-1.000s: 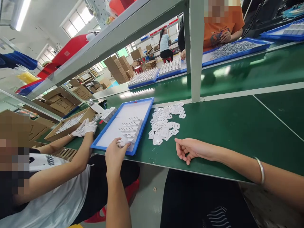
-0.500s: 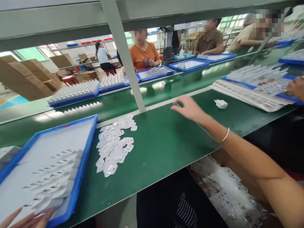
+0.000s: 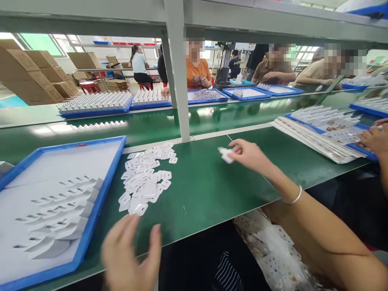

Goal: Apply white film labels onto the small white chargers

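Observation:
My right hand [image 3: 247, 154] is closed on a white plug charger [image 3: 226, 155], slightly blurred, above the green bench; its pins point away to the left. At the near edge of the bench, my left hand [image 3: 129, 250] is open, with thumb and fingers apart and nothing between them. Just beyond those fingertips lies a loose pile of small flat white plastic pieces [image 3: 148, 173], each with a slot. Left of the pile, a blue-rimmed tray [image 3: 100, 218] holds rows of white chargers [image 3: 60, 210] along its right part.
A metal post [image 3: 181, 81] rises at the bench's far edge. Stacked white trays [image 3: 318, 139] stand at the right, beside a blue tray with parts and a co-worker's hand [image 3: 374, 139]. Across the line, several people sit behind trays. An open box of plastic bags [image 3: 273, 242] is below the bench edge.
My right hand has picked up the charger that lay on the bench at the right. My left hand has left the tray and moved right, towards the pile. The view has shifted.

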The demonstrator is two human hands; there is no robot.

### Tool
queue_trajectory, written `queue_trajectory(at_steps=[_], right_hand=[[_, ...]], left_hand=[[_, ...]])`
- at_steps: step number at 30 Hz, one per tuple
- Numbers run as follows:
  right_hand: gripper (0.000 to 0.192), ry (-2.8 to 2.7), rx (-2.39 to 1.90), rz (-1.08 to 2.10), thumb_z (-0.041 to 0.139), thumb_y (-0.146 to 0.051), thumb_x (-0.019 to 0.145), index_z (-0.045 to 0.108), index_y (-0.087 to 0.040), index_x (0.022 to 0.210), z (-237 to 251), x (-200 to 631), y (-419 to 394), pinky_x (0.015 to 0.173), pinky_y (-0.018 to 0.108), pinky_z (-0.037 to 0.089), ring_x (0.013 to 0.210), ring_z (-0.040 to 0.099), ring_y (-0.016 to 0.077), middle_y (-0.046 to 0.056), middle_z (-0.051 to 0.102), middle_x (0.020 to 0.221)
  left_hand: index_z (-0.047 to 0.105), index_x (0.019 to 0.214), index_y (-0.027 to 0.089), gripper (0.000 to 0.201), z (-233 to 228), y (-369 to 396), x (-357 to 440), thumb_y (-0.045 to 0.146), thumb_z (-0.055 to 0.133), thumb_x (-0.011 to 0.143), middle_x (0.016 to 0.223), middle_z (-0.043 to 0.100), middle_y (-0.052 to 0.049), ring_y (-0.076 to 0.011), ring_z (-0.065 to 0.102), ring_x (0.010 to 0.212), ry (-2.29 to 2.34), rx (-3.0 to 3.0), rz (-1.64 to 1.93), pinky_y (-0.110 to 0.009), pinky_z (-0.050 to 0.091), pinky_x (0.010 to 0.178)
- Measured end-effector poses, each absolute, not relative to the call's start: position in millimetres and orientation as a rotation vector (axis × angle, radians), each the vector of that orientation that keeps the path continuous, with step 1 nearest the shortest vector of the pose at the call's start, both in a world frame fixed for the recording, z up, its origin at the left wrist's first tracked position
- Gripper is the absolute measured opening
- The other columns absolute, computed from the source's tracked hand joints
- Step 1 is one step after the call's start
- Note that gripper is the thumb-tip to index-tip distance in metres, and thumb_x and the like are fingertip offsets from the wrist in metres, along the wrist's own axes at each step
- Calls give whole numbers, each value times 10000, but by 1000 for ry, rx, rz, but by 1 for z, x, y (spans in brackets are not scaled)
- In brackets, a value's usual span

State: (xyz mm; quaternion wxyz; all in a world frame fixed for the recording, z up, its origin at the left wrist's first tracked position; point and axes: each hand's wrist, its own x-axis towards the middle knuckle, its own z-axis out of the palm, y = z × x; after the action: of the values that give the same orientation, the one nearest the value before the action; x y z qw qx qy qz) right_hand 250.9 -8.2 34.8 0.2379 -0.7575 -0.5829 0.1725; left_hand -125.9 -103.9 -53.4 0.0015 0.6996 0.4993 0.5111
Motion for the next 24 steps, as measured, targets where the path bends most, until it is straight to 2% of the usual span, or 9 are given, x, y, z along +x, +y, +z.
queue_trajectory(at_steps=[2, 5, 8, 9, 11, 13, 15, 20, 24], right_hand=[[369, -1849, -1751, 813, 734, -384, 812, 627, -242, 1135, 31, 196, -17, 743, 259, 523, 824, 706, 170, 16, 751, 927], [357, -2036, -1148, 1418, 682, -393, 855, 569, -196, 1130, 30, 134, -31, 675, 263, 523, 727, 677, 159, 22, 729, 832], [366, -2079, -1005, 1789, 534, -445, 946, 579, -159, 1170, 28, 109, -21, 657, 281, 537, 694, 671, 155, 58, 723, 856], [373, -2110, -1041, 1777, 487, -444, 967, 602, -148, 1161, 26, 106, -11, 657, 285, 540, 697, 674, 156, 73, 726, 874], [352, -2173, -1187, 1503, 474, -410, 967, 644, -138, 1112, 17, 103, 15, 688, 299, 528, 748, 672, 170, 95, 723, 917], [298, -2170, -1326, 1163, 563, -367, 910, 654, -141, 1083, 6, 100, 40, 748, 323, 494, 849, 647, 200, 108, 701, 988], [316, -2158, -1389, 1000, 687, -351, 814, 657, -149, 1056, -6, 95, 57, 797, 341, 456, 927, 608, 228, 114, 667, 1051], [188, -2165, -1453, 852, 757, -284, 723, 661, -172, 839, -21, 85, 66, 752, 323, 418, 879, 585, 219, 80, 659, 960], [93, -2132, -1482, 844, 706, -210, 743, 629, -178, 786, -14, 95, 59, 696, 312, 418, 770, 595, 195, 45, 661, 807]], left_hand=[[433, 1461, 242, 816, -56, -98, -91, 228, 809, 737, 1378, 546, -153, -358, 490, 1325, 1434, 2532, 1459, -533, 378, 1137], [384, 1483, 222, 692, -59, -92, -65, 156, 665, 854, 1372, 560, -177, -333, 516, 1312, 1231, 2674, 1397, -510, 439, 1081], [457, 1415, 210, 545, -64, -95, -69, 67, 538, 895, 1238, 619, -149, -251, 598, 1164, 1261, 2355, 1497, -404, 516, 969], [497, 1369, 213, 488, -65, -98, -72, 82, 541, 902, 1207, 626, -136, -240, 607, 1131, 1313, 2192, 1519, -391, 521, 950], [560, 1268, 224, 375, -66, -102, -77, 148, 595, 903, 1166, 633, -110, -228, 617, 1088, 1382, 1874, 1549, -376, 520, 932], [588, 1195, 228, 321, -64, -105, -76, 204, 657, 883, 1123, 630, -86, -205, 621, 1035, 1371, 1638, 1591, -339, 522, 895], [595, 1137, 225, 312, -61, -105, -72, 238, 714, 848, 1069, 617, -63, -178, 619, 968, 1349, 1508, 1626, -303, 521, 848], [543, 1060, 222, 367, -53, -99, -63, 299, 783, 793, 919, 587, -6, -143, 623, 808, 1390, 1284, 1533, -263, 506, 736], [536, 1163, 242, 393, -52, -95, -66, 338, 738, 841, 1033, 589, -37, -161, 612, 891, 1371, 1295, 1415, -287, 501, 792]])
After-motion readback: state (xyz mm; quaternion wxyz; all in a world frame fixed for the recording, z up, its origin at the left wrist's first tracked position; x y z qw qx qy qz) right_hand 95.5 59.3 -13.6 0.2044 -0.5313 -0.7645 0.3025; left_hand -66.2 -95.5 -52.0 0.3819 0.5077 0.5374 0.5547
